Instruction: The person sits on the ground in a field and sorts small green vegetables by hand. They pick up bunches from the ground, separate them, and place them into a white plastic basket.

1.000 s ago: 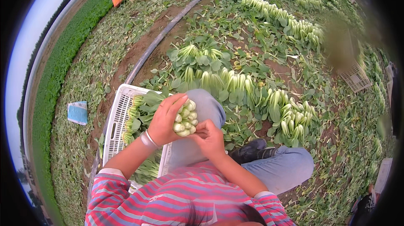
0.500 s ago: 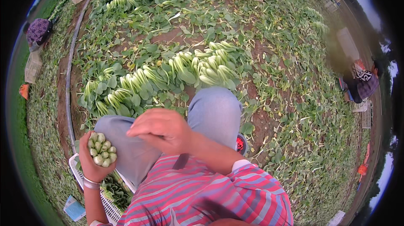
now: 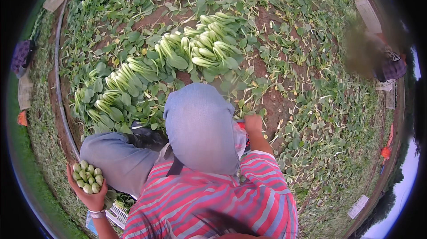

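Observation:
My left hand [image 3: 92, 200] is wrapped around a bunch of bok choy [image 3: 87, 177], its pale green stem ends facing up, beside my bent left knee. Below that hand, partly covered by my leg and arm, is a white plastic crate [image 3: 117, 215] with leafy greens inside. My right hand [image 3: 254, 124] reaches down past my raised right knee, next to something red [image 3: 241, 125] in a container mostly hidden by the knee. Its fingers point downward and do not show clearly. A row of cut bok choy [image 3: 171, 50] lies on the ground in front of my knees.
Loose leaves and trimmings cover the soil all around. A grey hose [image 3: 59, 74] runs along the left. Crates [image 3: 368, 14] stand at the far right and far left. One person [image 3: 391, 68] is at work on the right, another [image 3: 21, 56] on the left.
My right hand has moved from in front of my chest down to the right, beside the red thing. My left hand has shifted left and down with the bunch. The whole view has shifted.

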